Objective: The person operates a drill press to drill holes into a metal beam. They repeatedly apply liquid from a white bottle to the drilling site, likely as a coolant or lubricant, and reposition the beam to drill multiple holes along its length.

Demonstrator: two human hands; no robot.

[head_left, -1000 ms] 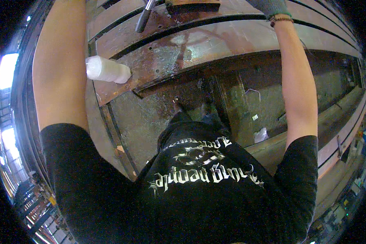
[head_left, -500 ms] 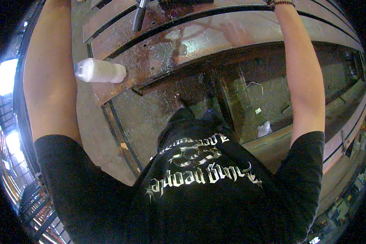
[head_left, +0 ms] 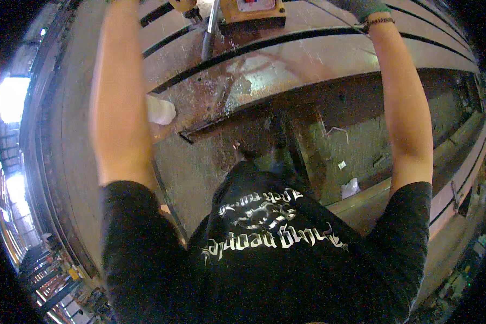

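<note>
Two bare forearms rise from the lower edge of the head view toward twelve o'clock, over a long rusty steel beam (head_left: 318,65) that runs across the upper half of the picture. At about eleven o'clock the left hand (head_left: 182,5) is mostly cut off by the top edge; only a part of it shows, close against the upper end of a grey metal rod (head_left: 208,32) that slants down onto the beam's top face. Whether its fingers are wrapped around the rod or spread I cannot tell. At about one o'clock the right hand (head_left: 362,6) wears a grey-green glove, with a beaded bracelet (head_left: 380,21) at the wrist; it too is cut by the edge, so its grip cannot be told. Between the two hands, at twelve o'clock, an orange box-shaped machine (head_left: 254,11) sits on the beam, just beside the rod. Wet shiny patches and metal chips lie on the beam below it. A white plastic bottle (head_left: 161,110) lies at about ten o'clock, partly hidden behind the left forearm. Lower down, the person's black printed shirt (head_left: 264,254) fills six o'clock.
</note>
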